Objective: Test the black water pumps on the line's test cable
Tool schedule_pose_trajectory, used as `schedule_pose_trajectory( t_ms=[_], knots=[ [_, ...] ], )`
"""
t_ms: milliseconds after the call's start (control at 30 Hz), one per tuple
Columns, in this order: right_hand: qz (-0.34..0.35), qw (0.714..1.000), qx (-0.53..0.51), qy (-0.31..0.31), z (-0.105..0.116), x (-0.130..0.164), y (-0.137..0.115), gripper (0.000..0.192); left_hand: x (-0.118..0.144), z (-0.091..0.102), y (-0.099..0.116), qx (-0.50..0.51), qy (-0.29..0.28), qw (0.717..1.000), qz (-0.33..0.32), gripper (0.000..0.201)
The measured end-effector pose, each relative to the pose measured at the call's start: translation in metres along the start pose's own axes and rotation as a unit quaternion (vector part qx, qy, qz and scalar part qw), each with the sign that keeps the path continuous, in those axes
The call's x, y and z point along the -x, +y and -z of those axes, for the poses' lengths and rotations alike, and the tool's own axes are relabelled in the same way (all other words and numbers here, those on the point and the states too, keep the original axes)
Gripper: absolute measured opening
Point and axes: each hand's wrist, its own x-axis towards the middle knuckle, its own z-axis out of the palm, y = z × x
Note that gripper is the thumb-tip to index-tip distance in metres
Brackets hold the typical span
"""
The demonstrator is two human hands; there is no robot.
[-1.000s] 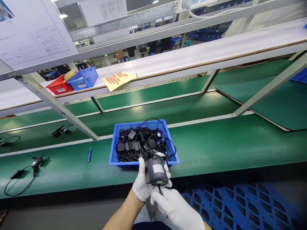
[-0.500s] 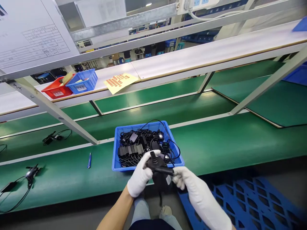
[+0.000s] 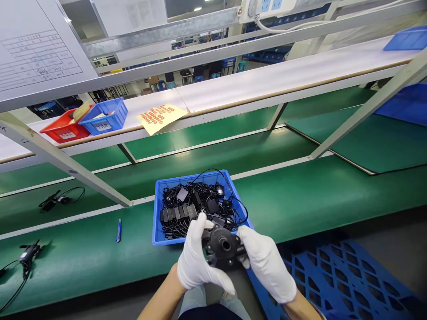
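1. I'm seeing the left hand in a white glove (image 3: pixel 196 262) and the right hand in a white glove (image 3: pixel 265 262) both gripping a small black round plastic device w/ a centre hole (image 3: pixel 223 246), fingers curled round its sides.
2. Device is hovering just in front of the blue plastic bin (image 3: pixel 157 222), above the near edge of the green bench mat (image 3: pixel 316 195).
3. Bin is holding tangled black cables & adapters (image 3: pixel 187 206).
4. A blue pen (image 3: pixel 118 224) is lying on the mat, left of the bin.

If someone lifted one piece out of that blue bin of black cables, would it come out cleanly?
Probably not: the thin black cables in the blue plastic bin look floppy and tangled, so neighbours would likely drag along. One loop already hangs over the rim and may snag.
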Motion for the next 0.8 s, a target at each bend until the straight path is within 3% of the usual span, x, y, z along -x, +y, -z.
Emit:
schedule_pose_trajectory(
  t_ms=[100, 200, 300, 367, 467, 567, 633, 700, 800],
  knots=[
    [-0.16, 0.978, -0.134, -0.001, -0.004, -0.009, -0.001, 0.07, 0.001, 0.004, 0.011, 0.151, -0.002, 0.978, 0.146, 0.109],
    [-0.229, 0.95, -0.21, -0.002, -0.007, -0.017, -0.005, 0.076, -0.002, 0.007, 0.027, 0.191, -0.011, 0.95, 0.247, 0.089],
    [-0.234, 0.951, -0.201, -0.03, -0.008, -0.017, -0.015, 0.08, -0.01, 0.006, 0.034, 0.125, -0.018, 0.943, 0.308, 0.085],
    [-0.197, 0.95, -0.231, -0.071, -0.006, -0.014, -0.023, 0.079, -0.017, 0.003, 0.03, 0.145, -0.041, 0.912, 0.382, 0.067],
    [-0.146, 0.95, -0.265, -0.082, -0.002, -0.011, -0.029, 0.072, -0.023, -0.002, 0.014, 0.23, -0.071, 0.856, 0.458, 0.088],
    [-0.137, 0.977, -0.16, -0.027, -0.009, -0.013, -0.029, 0.063, -0.02, -0.005, 0.004, 0.351, 0.006, 0.831, 0.432, 0.088],
    [-0.114, 0.986, -0.115, -0.036, -0.022, -0.017, -0.031, 0.059, -0.017, -0.005, 0.008, 0.397, 0.058, 0.823, 0.401, 0.079],
    [-0.079, 0.985, -0.135, -0.08, -0.033, -0.021, -0.037, 0.06, -0.018, 0.0, 0.015, 0.373, 0.068, 0.848, 0.369, 0.064],
    [-0.045, 0.967, -0.225, -0.112, -0.022, -0.027, -0.053, 0.039, -0.033, 0.014, 0.014, 0.327, -0.005, 0.898, 0.294, 0.063]
  ],
)
